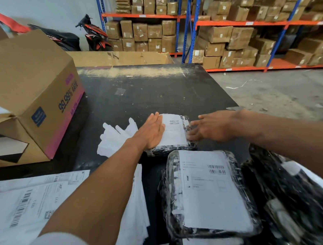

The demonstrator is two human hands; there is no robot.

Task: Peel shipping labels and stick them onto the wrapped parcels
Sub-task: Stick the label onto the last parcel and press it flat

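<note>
Pressing the label (173, 133) with the flat left hand (153, 132), the person should smooth outward to its edges while the spread right hand (211, 127) steadies the parcel (169, 149).

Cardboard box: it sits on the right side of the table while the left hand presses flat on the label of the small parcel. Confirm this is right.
One thing is wrong: the cardboard box sits on the left side of the table, not the right, as the head view shows. The rest holds: the left hand presses flat on the label of the small parcel.
</note>
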